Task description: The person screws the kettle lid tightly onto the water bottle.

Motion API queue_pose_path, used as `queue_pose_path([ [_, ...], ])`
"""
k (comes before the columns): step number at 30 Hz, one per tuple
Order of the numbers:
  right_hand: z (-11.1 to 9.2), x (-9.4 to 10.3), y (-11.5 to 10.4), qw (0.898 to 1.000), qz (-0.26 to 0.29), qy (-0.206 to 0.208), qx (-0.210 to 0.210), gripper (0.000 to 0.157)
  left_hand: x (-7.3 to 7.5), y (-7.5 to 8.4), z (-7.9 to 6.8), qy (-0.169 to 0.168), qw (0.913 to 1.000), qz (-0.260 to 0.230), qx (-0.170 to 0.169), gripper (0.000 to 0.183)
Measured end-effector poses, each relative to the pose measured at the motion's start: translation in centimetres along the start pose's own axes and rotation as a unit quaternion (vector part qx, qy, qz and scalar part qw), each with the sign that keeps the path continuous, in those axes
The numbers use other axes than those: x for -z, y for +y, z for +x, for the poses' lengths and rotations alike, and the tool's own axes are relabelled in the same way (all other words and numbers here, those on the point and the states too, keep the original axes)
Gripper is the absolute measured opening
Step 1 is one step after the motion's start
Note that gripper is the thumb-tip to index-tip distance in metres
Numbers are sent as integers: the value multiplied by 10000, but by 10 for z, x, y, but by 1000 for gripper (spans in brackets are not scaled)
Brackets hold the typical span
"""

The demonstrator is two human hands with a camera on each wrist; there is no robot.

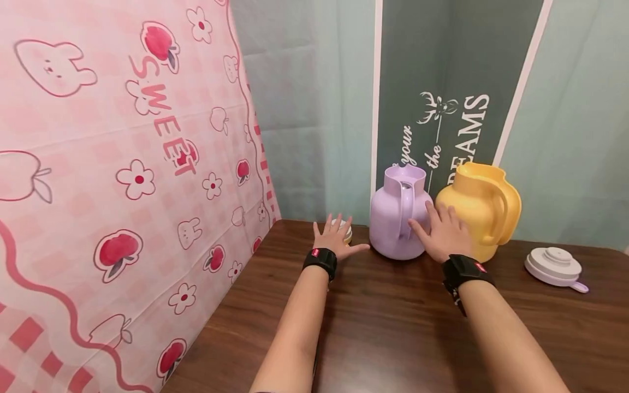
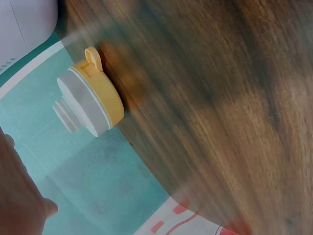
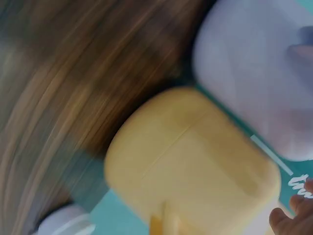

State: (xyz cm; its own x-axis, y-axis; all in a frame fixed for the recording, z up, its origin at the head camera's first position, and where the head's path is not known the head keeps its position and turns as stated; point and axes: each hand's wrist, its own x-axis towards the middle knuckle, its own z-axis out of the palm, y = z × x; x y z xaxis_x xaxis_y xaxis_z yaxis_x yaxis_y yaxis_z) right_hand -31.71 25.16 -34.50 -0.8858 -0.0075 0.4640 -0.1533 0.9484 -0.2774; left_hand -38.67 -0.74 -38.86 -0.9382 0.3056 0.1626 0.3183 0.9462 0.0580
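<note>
My left hand is spread with straight fingers in front of a yellow-and-white lid, which stands on the table and is mostly hidden behind it in the head view. A lilac jug, lidless, has its handle turned toward me. My right hand reaches out with fingers spread, overlapping the lilac jug's right side and the front of a yellow jug. That yellow jug is lidless too, its handle facing right. In the right wrist view, fingertips show beside the yellow jug; nothing is gripped.
On the right of the brown wooden table lies a white lid with a lilac tab. A pink patterned cloth hangs along the left side. Behind the jugs is a green curtain with white lettering.
</note>
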Motion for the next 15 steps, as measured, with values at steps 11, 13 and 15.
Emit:
queue_pose_path([
  [11,17,-9,-40,9897,1031,567,-810,110,0,-6,-14,305,9931,-911,-679,85],
  [13,17,-12,-43,9884,1091,575,-883,112,1,-9,-20,314,9905,-1071,-806,83],
  [15,18,-15,-44,9875,1128,571,-946,115,3,-12,-26,294,9878,-1242,-888,81],
])
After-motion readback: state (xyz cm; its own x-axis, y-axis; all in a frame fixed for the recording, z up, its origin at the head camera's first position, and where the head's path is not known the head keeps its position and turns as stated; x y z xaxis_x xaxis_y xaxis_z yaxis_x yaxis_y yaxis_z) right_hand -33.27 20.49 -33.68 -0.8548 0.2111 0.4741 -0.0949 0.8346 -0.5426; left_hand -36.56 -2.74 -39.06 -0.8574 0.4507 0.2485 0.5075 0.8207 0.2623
